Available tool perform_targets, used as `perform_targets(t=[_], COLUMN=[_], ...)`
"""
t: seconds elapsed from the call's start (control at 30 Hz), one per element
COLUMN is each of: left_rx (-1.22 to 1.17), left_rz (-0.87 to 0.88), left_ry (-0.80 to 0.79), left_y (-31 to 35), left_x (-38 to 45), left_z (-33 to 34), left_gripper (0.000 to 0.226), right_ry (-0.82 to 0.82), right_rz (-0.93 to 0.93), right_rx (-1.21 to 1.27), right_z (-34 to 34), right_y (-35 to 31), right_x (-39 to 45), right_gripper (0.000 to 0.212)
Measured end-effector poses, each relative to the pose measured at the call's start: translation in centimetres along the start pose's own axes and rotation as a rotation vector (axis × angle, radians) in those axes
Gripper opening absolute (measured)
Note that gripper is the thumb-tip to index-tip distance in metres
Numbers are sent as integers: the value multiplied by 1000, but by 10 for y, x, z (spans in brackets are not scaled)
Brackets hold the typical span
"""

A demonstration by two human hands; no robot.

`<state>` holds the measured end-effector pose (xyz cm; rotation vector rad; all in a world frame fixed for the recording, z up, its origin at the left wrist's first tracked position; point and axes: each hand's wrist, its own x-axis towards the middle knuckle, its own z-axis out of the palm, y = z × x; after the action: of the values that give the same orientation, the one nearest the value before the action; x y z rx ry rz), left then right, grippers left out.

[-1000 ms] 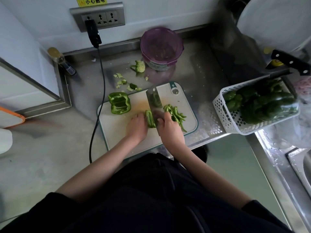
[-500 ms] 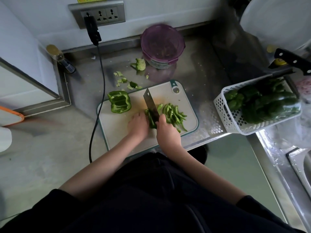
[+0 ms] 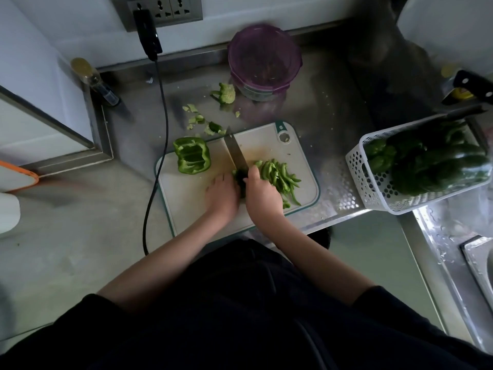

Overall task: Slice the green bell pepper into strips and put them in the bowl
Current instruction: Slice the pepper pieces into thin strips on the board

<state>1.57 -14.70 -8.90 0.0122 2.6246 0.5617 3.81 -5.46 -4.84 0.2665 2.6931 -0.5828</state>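
Hands (image 3: 241,194) side by side — seemingly curled

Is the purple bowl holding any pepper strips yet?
Cannot tell: the purple bowl looks dark and blurred inside. The cut strips lie piled on the cutting board.
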Motion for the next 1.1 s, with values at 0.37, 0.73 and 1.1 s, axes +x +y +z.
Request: perform_targets(t=[0.37,0.73,1.1], left_rx=[79,-98,-165], left_rz=[49,81,149], left_ry=[18,32,59], left_y=[2,-10,-25], left_x=[-4,-16,-24], left_z=[1,4,-3], left_gripper=[29,31,20], right_ry=[5,92,12], right_rz=[36,98,70], right_rx=[-74,208,166], right_z=[-16,-26,-12], right_y=[32,14,4], right_x=[-2,-18,-19], right_gripper=[28,17,18])
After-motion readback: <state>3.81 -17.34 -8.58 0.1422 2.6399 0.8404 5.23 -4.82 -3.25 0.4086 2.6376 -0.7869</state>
